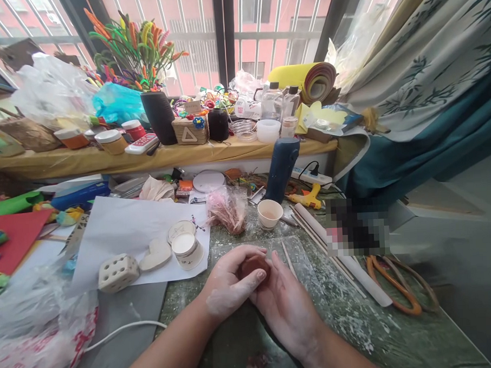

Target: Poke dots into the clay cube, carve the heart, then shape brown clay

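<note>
A lump of reddish-brown clay (253, 265) is cupped between my hands above the table. My left hand (232, 285) curls round it from the left, thumb laid across the near side. From the right, my right hand (286, 304) presses against the lump with its palm and fingers, which the left hand partly hides. White powder or dried residue coats both hands. Just beyond them stand a pale paper cup (270, 214) and a clear plastic bag of reddish-brown material (227, 211). Under the hands lies a clear sheet (308, 257).
White paper (125, 227) at left bears a white clay die (118, 272), a flat pale piece (155, 255) and an opened white tub (187, 250). A dark blue bottle (283, 170), yellow glue gun (306, 197), white roll (367, 284) and orange-handled scissors (396, 291) stand or lie right.
</note>
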A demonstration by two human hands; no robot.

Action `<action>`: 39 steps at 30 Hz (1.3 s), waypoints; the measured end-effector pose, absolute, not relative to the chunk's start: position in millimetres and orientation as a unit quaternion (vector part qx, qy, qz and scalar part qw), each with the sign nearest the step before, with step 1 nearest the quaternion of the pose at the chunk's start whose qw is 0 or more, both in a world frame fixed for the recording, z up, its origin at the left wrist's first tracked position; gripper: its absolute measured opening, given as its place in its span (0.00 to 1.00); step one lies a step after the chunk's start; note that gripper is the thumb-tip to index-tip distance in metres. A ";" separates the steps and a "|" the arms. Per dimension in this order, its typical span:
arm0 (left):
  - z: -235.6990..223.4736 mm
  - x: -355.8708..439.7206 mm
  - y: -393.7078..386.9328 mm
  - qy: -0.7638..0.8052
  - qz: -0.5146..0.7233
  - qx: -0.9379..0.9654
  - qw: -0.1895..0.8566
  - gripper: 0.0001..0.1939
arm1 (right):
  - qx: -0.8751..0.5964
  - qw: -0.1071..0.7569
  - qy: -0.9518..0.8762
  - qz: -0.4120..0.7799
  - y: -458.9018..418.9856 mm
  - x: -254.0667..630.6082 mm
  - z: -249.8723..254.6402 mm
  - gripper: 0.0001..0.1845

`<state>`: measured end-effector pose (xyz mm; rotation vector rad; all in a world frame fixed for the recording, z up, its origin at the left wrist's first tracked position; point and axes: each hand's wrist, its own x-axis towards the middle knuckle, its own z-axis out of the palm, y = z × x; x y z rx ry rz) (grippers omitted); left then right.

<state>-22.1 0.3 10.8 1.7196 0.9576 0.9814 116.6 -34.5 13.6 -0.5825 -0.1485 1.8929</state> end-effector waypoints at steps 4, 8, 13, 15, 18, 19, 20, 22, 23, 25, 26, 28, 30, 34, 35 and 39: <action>11.2 -19.0 0.6 0.422 0.350 0.697 0.462 0.16 | -0.258 0.547 -0.077 0.793 -35.1 115.2 13.0 0.18; 17.2 -14.7 2.0 0.448 0.328 0.694 0.458 0.15 | -0.260 0.542 -0.074 0.796 -35.8 113.8 13.8 0.21; 16.2 -13.2 3.0 0.467 0.354 0.668 0.458 0.13 | -0.238 0.540 -0.080 0.804 -35.7 113.5 15.5 0.19; 13.2 -14.7 2.9 0.464 0.362 0.666 0.459 0.13 | -0.240 0.538 -0.083 0.804 -35.4 113.6 14.9 0.19; 9.1 -17.6 2.6 0.431 0.371 0.676 0.469 0.13 | -0.251 0.548 -0.076 0.794 -34.5 114.6 12.6 0.17; 8.0 -18.3 2.5 0.417 0.379 0.680 0.469 0.14 | -0.260 0.555 -0.069 0.787 -34.3 115.1 11.8 0.16; 7.0 -18.8 2.4 0.406 0.390 0.681 0.468 0.15 | -0.269 0.562 -0.060 0.779 -34.1 115.5 11.1 0.15; 5.4 -19.3 2.2 0.398 0.407 0.675 0.469 0.21 | -0.286 0.572 -0.047 0.767 -34.2 116.0 10.3 0.15; 4.8 -19.4 2.3 0.401 0.406 0.670 0.475 0.23 | -0.291 0.572 -0.048 0.765 -34.6 115.7 10.2 0.15; 4.2 -19.5 2.6 0.411 0.390 0.658 0.496 0.22 | -0.292 0.568 -0.065 0.767 -36.3 114.0 10.5 0.18; 4.3 -19.6 2.8 0.417 0.378 0.651 0.509 0.20 | -0.289 0.566 -0.078 0.768 -37.4 112.8 10.7 0.19; 5.2 -19.5 3.6 0.429 0.357 0.639 0.529 0.15 | -0.285 0.562 -0.101 0.770 -39.6 110.4 11.2 0.22; 6.6 -19.0 4.2 0.437 0.347 0.632 0.538 0.14 | -0.281 0.561 -0.115 0.770 -41.0 109.1 11.9 0.24; 8.3 -15.8 4.2 0.445 0.351 0.627 0.535 0.13 | -0.267 0.559 -0.122 0.775 -40.9 109.4 14.7 0.24; 8.1 -14.9 3.9 0.447 0.349 0.626 0.535 0.13 | -0.266 0.558 -0.120 0.777 -40.6 109.7 15.4 0.24; 6.2 -14.7 2.5 0.447 0.358 0.624 0.531 0.14 | -0.273 0.553 -0.105 0.780 -39.0 111.2 15.8 0.24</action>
